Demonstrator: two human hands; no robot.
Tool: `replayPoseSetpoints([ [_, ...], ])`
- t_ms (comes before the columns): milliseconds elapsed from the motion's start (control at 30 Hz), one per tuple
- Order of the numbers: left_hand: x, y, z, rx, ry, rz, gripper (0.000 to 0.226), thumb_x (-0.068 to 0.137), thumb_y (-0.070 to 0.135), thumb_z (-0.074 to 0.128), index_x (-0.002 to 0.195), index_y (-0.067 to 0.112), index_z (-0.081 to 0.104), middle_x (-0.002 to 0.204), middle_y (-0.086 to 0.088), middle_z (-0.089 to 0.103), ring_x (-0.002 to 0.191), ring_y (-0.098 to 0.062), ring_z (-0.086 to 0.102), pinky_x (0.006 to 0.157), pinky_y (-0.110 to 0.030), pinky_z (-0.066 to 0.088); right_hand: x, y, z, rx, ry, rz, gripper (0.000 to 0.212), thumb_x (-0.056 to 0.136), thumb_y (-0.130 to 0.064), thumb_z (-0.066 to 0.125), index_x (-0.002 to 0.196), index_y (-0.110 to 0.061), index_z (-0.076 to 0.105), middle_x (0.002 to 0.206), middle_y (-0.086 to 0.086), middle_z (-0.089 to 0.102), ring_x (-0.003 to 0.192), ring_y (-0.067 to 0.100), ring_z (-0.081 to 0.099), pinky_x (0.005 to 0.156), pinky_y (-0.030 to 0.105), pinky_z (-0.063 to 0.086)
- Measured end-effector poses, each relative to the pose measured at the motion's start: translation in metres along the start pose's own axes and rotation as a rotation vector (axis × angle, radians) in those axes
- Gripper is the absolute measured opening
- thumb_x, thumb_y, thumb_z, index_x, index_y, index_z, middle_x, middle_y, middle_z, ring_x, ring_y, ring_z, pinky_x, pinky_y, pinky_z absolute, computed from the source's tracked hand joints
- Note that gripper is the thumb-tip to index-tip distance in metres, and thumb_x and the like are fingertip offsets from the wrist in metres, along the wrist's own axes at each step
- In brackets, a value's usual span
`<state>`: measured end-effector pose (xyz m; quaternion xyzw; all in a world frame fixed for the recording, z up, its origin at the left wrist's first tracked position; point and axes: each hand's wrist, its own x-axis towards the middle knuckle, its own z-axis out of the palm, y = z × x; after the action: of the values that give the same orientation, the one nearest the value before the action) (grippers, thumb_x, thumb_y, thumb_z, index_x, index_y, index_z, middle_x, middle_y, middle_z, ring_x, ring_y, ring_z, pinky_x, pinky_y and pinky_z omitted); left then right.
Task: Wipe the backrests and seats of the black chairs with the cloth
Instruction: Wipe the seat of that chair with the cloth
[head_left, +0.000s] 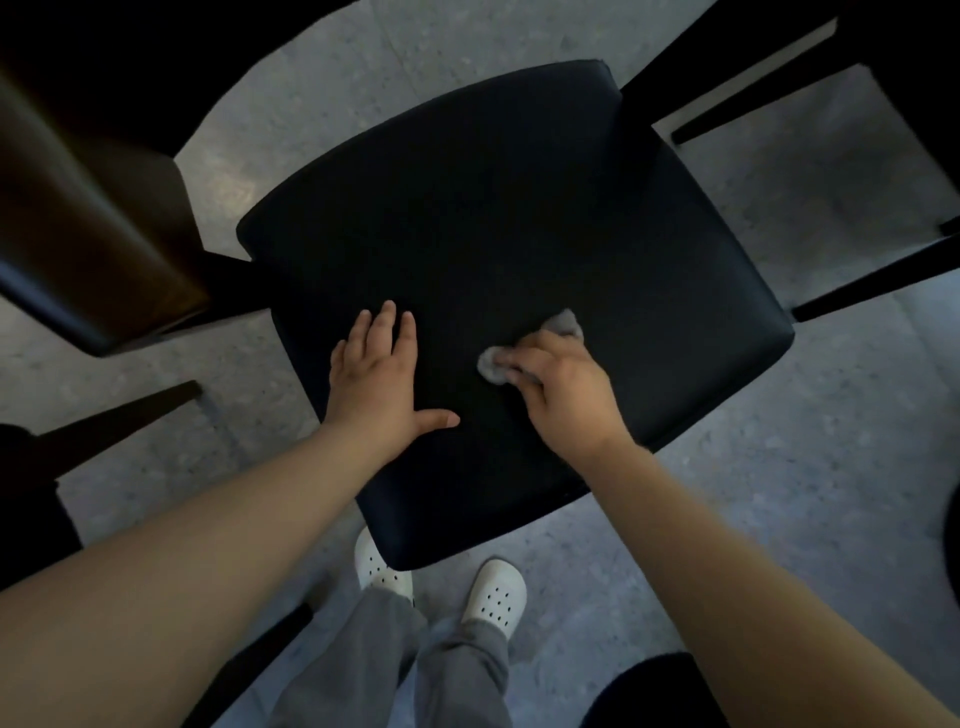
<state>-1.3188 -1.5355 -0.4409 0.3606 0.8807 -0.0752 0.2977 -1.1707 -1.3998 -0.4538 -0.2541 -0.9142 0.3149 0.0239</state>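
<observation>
One black seat (493, 208), viewed from above, filling the middle. One grey cloth (491, 368), bunched, lying on the near right part of that seat. Two hands, both down on the seat, near each other but apart. Two white shoes (496, 597) with holes, on the speckled grey floor (779, 493) just at the seat's near corner. One brown chair back (88, 208) at the left; dark legs of other chairs round the edges, too cropped to count

Left hand (376, 379): forearm bare and stretched forward, palm flat on the seat near its left edge, fingers straight and close together, pointing away, thumb spread wide toward the right. Released, grasping nothing, only resting on the upholstery

Right hand (563, 387): forearm bare, reaching in from the lower right, knuckles up. Fingers curled over the cloth and clenched round it, holding it down against the seat; cloth ends showing beyond the fingertips at the left and past the knuckles at the far side
</observation>
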Motion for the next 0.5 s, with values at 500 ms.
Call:
replayPoseSetpoints([
  [500, -0.040, 0.037, 0.026, 0.085, -0.043, 0.227, 0.120, 0.074, 0.064, 0.070, 0.155, 0.020, -0.007, 0.161, -0.005, -0.014, 0.148, -0.033, -0.013, 0.121, -0.051, 0.003, -0.033, 0.022, -0.028, -0.042, 0.209, 0.230, 0.021, 0.094, -0.015, 0.061, 0.111, -0.014, 0.073, 0.108, 0.005, 0.065, 0.106, 0.026, 0.055, 0.089, 0.039, 0.048],
])
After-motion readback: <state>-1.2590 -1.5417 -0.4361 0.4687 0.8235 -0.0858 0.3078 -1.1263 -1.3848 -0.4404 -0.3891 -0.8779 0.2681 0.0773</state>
